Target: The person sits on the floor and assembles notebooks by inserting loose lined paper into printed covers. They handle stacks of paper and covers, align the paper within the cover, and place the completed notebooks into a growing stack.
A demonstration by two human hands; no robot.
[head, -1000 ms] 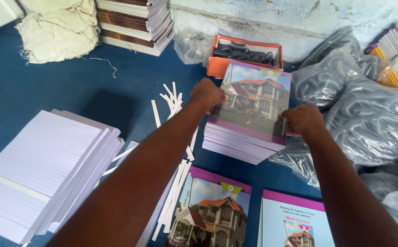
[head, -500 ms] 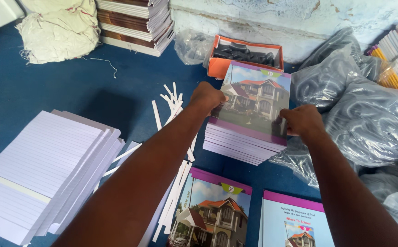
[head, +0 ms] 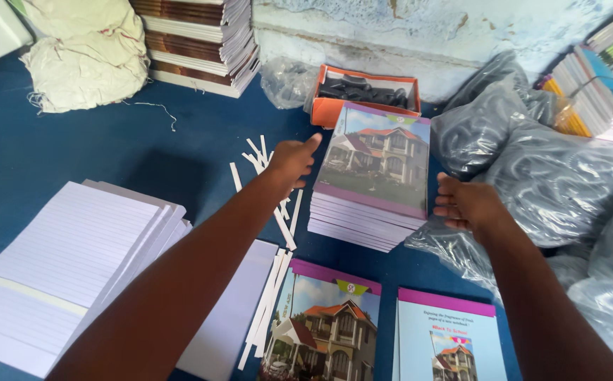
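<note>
Roughly, at this moment:
Stack: pile of notebooks (head: pixel 371 185) w/ house-picture covers lay on the blue floor (head: pixel 74 152), just in front of the orange box (head: pixel 363 95); lower copies stuck out a bit to the left & front, so edges weren't flush.
L hand: left hand (head: pixel 291 161) was by the stack's left edge, near top corner; fingers loosely spread, index pointing fwd, pinching nothing; contact w/ the cover couldn't be told.
R hand: right hand (head: pixel 467 204) was at the right edge, palm facing the pile, fingers (head: pixel 446 199) straight & together, holding nothing; seemed to be just touching the side.
Nearby: white paper strips (head: pixel 271 204) lay just left of the pile; grey plastic bags (head: pixel 553 176) crowded the right; ruled sheets (head: pixel 74 254) sat well to the left; 2 loose covers (head: pixel 384 331) lay closer to the person.
Doing it well (judgement): squaring the pile likely needed flat palms on both sides at once, even pressure, low on the stack, so the bottom copies slid in too.
Watch (judgement): bag plastic could get caught under the right edge; strips could get nudged under the left.
</note>
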